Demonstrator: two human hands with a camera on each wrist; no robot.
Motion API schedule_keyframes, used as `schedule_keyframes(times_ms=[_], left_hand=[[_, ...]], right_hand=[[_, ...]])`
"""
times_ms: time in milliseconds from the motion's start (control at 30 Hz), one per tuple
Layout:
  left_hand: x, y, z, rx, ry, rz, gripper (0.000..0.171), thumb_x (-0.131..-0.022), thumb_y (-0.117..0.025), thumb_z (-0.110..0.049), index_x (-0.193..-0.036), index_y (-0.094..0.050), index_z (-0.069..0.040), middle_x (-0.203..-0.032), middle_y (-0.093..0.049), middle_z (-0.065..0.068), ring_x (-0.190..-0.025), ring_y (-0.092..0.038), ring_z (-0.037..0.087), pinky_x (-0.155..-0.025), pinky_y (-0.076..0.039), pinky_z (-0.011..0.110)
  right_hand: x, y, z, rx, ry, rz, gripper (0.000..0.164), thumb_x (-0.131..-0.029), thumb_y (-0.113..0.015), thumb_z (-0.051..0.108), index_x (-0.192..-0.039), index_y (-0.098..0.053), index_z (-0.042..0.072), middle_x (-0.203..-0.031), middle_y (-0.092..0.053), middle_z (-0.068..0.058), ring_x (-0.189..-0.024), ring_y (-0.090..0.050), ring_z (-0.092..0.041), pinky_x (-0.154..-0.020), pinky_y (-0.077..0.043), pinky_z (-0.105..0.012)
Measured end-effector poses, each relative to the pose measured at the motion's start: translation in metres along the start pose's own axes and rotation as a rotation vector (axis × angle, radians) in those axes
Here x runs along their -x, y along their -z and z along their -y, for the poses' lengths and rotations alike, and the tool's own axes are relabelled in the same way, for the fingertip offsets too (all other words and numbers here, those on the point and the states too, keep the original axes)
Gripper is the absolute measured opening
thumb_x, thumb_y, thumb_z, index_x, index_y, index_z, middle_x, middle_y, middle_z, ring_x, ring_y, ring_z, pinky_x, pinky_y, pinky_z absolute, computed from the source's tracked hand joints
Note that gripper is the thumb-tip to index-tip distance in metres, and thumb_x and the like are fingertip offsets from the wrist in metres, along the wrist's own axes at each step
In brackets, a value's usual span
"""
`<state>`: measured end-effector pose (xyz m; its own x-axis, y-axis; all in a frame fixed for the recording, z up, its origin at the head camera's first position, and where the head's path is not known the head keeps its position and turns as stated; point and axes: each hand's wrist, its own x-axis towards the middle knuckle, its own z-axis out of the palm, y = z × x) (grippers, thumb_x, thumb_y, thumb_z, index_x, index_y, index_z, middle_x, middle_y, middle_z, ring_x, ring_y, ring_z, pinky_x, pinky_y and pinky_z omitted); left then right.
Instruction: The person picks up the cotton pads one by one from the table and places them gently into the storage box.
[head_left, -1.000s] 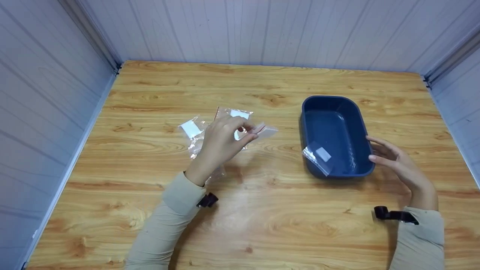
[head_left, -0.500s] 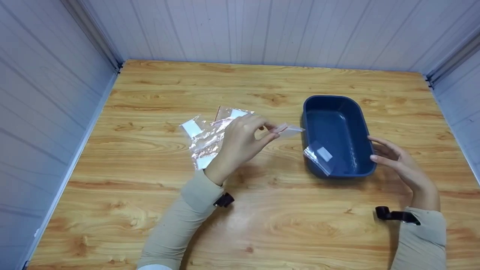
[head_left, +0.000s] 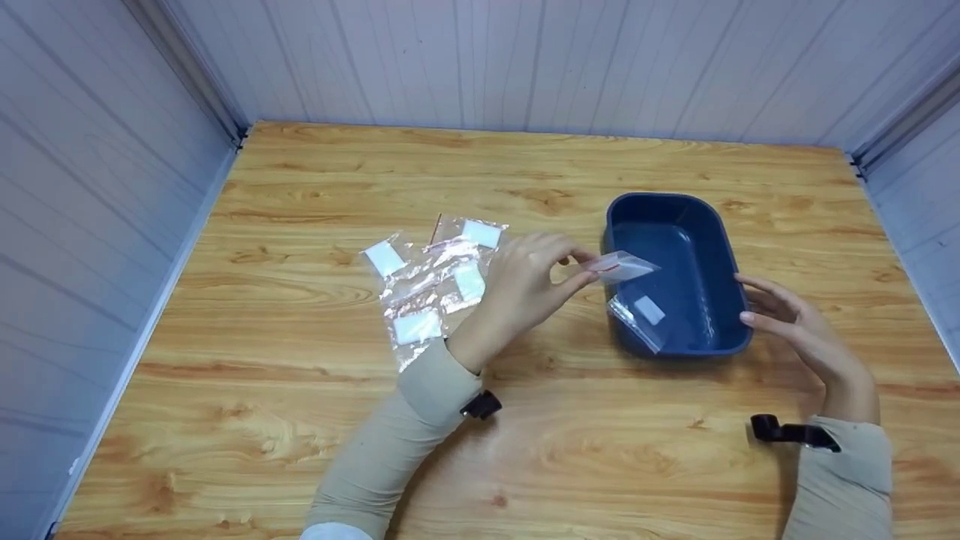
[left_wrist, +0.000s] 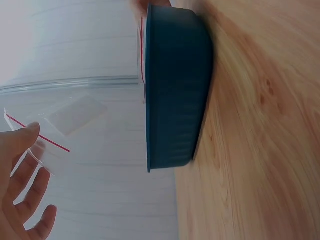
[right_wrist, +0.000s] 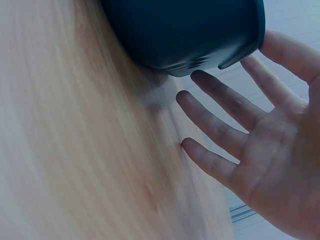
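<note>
My left hand (head_left: 531,281) pinches a small clear zip-lock bag (left_wrist: 75,117) between thumb and index finger; a red seal line and a white flat piece show in it. In the head view this bag overlaps the left rim of a dark blue plastic bin (head_left: 679,232). My right hand (head_left: 802,330) rests its thumb and index fingertips on the bin's right side, and its other fingers (right_wrist: 215,127) are stretched out. Another zip-lock bag (head_left: 646,319) with a white piece lies over the bin's front left, its sealed end across the rim.
Left of the bin, several zip-lock bags (head_left: 418,328) with white pieces lie overlapping on the wooden table (head_left: 600,450). My left wrist hides part of them. Pale panel walls (head_left: 487,67) stand at the back and both sides.
My left hand has carried the pinched bag rightward, from over the pile of bags to the bin's left rim. More of the pile shows. The right hand and bin have stayed put.
</note>
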<state>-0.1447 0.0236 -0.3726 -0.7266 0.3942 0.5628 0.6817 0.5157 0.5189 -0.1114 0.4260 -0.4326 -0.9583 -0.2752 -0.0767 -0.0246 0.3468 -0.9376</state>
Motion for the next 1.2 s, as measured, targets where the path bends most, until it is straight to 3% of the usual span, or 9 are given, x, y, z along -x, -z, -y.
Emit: schedule_keyframes(times_ms=[200, 633, 867, 1000, 1200], left_hand=[[-0.002, -0.014, -0.007, 0.034, -0.007, 0.034, 0.016, -0.090, -0.075, -0.028, -0.102, -0.075, -0.018, -0.097, -0.073, -0.007, -0.085, -0.062, 0.009, -0.075, -0.045, 0.022], [-0.003, -0.047, -0.020, 0.022, -0.010, 0.242, 0.024, -0.092, -0.072, -0.035, -0.113, -0.075, -0.022, -0.104, -0.072, -0.011, -0.085, -0.060, 0.007, -0.073, -0.040, 0.018], [-0.002, -0.060, -0.024, 0.002, 0.017, 0.329, 0.026, -0.091, -0.072, -0.037, -0.114, -0.073, -0.025, -0.105, -0.072, -0.014, -0.080, -0.052, 0.004, -0.068, -0.037, 0.018], [-0.002, -0.065, -0.026, -0.018, 0.023, 0.355, 0.023, -0.091, -0.072, -0.039, -0.109, -0.073, -0.025, -0.104, -0.072, -0.015, -0.081, -0.052, 0.004, -0.067, -0.038, 0.018], [0.001, -0.072, -0.027, -0.083, -0.029, 0.379, 0.021, -0.092, -0.070, -0.040, -0.107, -0.075, -0.026, -0.106, -0.071, -0.014, -0.085, -0.054, 0.005, -0.070, -0.039, 0.019]], right_hand=[[0.002, 0.000, -0.002, 0.001, -0.003, -0.003, 0.055, -0.100, -0.055, 0.003, -0.152, -0.038, 0.009, -0.141, -0.050, 0.008, -0.125, -0.047, 0.001, -0.092, -0.043, -0.015], [0.002, -0.001, -0.004, 0.002, -0.005, -0.006, 0.055, -0.100, -0.056, 0.003, -0.152, -0.038, 0.009, -0.141, -0.050, 0.010, -0.125, -0.047, 0.002, -0.092, -0.044, -0.014], [0.000, 0.000, -0.001, 0.007, -0.008, -0.007, 0.055, -0.100, -0.056, 0.004, -0.152, -0.038, 0.009, -0.141, -0.050, 0.010, -0.124, -0.047, 0.002, -0.092, -0.044, -0.014], [0.000, -0.001, 0.000, -0.011, -0.003, -0.007, 0.055, -0.100, -0.056, 0.003, -0.152, -0.039, 0.009, -0.140, -0.051, 0.011, -0.124, -0.047, 0.001, -0.092, -0.044, -0.015], [-0.001, -0.001, -0.001, -0.049, 0.010, -0.003, 0.055, -0.099, -0.055, 0.000, -0.151, -0.039, 0.007, -0.139, -0.052, 0.010, -0.124, -0.048, 0.000, -0.092, -0.044, -0.015]])
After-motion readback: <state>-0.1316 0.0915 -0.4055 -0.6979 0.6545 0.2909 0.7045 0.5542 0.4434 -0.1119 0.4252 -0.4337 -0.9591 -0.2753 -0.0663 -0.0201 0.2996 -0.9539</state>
